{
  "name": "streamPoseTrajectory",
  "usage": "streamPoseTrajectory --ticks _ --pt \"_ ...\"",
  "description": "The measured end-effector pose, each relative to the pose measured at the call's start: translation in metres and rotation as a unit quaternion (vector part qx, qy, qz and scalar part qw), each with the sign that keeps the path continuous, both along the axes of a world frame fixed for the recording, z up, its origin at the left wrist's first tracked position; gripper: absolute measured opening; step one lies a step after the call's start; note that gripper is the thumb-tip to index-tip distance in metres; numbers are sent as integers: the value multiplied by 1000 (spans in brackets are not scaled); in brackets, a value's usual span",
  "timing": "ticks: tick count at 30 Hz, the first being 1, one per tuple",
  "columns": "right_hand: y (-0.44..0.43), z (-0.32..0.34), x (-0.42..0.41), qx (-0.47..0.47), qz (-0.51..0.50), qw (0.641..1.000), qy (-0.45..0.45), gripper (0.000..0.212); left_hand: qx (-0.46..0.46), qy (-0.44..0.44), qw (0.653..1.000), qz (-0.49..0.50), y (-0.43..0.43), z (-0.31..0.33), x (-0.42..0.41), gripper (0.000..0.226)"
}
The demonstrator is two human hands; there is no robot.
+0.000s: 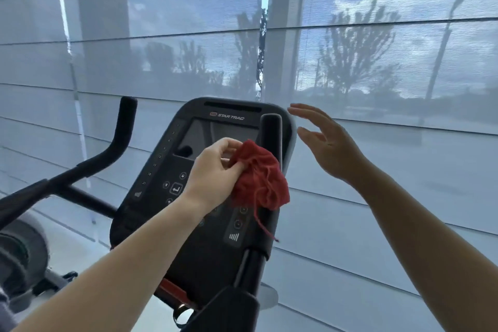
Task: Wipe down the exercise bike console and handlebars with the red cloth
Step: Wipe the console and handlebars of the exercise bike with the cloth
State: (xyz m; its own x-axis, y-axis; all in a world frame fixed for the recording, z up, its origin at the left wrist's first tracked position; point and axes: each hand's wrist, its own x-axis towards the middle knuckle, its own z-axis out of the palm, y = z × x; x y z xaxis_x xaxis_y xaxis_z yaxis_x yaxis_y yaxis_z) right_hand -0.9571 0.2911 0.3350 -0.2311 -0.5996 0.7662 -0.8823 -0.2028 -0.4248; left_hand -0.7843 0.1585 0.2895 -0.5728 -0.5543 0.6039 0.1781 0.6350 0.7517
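The black exercise bike console [172, 170] stands in the middle of the view, tilted toward me, with a dark screen and touch buttons. My left hand [213, 170] grips a bunched red cloth [260, 179] over the console's right side, a loose thread hanging down from it. A black right handlebar [270, 129] rises just behind the cloth. The left handlebar [121, 129] curves up at the left. My right hand [326, 143] hovers in the air to the right of the console, fingers straight, holding nothing.
A window with sheer grey blinds [377, 62] fills the background right behind the bike. Part of another machine [18, 250] sits at the lower left. The bike's stem [242, 277] runs down toward me.
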Motion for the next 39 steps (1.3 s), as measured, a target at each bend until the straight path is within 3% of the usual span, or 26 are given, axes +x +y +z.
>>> streamPoseTrajectory --ticks 3,5,7,9,12,19,24,27,29,31,39 --pt "-7 9 -4 -1 20 1000 2 35 54 -70 994 -70 12 -5 -13 36" --pt "-12 11 -5 0 27 1000 1 34 34 -113 989 -90 28 -22 -23 44" --pt "-18 11 -3 10 32 999 8 33 6 -151 987 -47 47 -32 -31 89" --pt "-22 9 -2 21 37 999 18 34 -78 -166 983 13 55 -38 -27 109" --pt "-29 8 0 32 43 998 25 33 -97 -142 985 29 52 -42 -28 98" --pt "-35 12 6 50 37 998 29 32 -48 -55 997 18 19 -36 -22 54" --pt "-31 15 7 73 7 997 31 32 51 53 997 -29 -18 -6 -35 19" --pt "-26 13 7 83 -27 996 15 32 170 80 976 -114 -16 12 -55 38" --pt "-21 11 7 87 -43 995 3 33 221 84 960 -148 -14 11 -65 35" --pt "-18 11 9 93 -55 994 4 33 204 77 963 -160 -15 4 -68 33" --pt "-21 19 21 128 -99 986 35 35 191 18 944 -269 -25 -27 -59 59"
